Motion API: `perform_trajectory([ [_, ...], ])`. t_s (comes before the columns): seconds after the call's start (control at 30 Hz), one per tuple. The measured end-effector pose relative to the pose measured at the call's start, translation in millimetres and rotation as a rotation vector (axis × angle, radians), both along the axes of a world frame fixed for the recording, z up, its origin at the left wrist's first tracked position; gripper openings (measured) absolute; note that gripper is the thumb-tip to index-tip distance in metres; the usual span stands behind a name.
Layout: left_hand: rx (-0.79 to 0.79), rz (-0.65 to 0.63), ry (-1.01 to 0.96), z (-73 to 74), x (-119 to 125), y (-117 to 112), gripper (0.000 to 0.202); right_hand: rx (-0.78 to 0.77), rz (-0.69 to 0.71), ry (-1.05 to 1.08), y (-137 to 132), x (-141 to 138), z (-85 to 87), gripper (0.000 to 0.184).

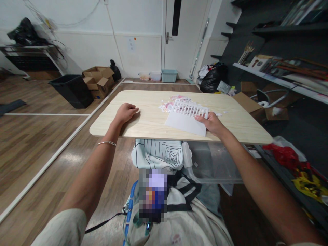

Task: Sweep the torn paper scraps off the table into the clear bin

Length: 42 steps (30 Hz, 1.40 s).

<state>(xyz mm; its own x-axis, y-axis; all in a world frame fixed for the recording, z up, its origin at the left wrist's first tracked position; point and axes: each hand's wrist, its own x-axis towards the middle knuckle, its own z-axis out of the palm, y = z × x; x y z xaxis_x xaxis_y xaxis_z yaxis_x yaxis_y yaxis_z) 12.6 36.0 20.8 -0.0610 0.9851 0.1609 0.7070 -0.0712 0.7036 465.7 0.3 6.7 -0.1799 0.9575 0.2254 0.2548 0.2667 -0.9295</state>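
A white sheet of paper (186, 122) with a row of slots cut along its far part is tilted over the table (148, 128). My right hand (213, 123) pinches it by the right edge, thumb on top. Behind and partly under the sheet lies a pile of white and pink paper scraps (169, 105). To the left, my left hand (127, 112) rests on the tabletop, apart from the paper, with its fingers curled in. Nothing shows in it.
Under the table's near edge are a patterned cushion-like cloth (159, 153) and a clear plastic box (215, 160). An open cardboard box (248, 106) stands at the right, below shelves. A black bin (71, 90) and cardboard boxes (98, 82) stand at the far left.
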Motion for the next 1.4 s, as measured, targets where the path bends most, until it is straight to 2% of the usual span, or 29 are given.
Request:
perform_trajectory([
  [0.53, 0.011, -0.015, 0.020, 0.1, -0.8, 1.7, 0.050, 0.021, 0.025, -0.007, 0.4, -0.7, 2.4, 0.061],
  [0.87, 0.000, -0.012, 0.015, 1.3, 0.2, 0.1, 0.049, 0.016, 0.003, -0.015, -3.8, -2.1, 6.4, 0.052],
  [1.17, -0.022, 0.008, 0.074, 2.2, 1.3, -0.4, 0.047, -0.014, 0.058, -0.025, -4.9, -1.8, 9.6, 0.050],
  [1.3, -0.036, 0.087, 0.190, 5.2, 1.9, 10.3, 0.039, -0.041, 0.076, -0.034, -4.1, -1.1, 9.3, 0.050],
  [1.4, -0.037, 0.200, 0.291, 8.2, 4.4, 23.5, 0.022, -0.072, 0.103, -0.052, -6.5, -0.3, 10.2, 0.052],
])
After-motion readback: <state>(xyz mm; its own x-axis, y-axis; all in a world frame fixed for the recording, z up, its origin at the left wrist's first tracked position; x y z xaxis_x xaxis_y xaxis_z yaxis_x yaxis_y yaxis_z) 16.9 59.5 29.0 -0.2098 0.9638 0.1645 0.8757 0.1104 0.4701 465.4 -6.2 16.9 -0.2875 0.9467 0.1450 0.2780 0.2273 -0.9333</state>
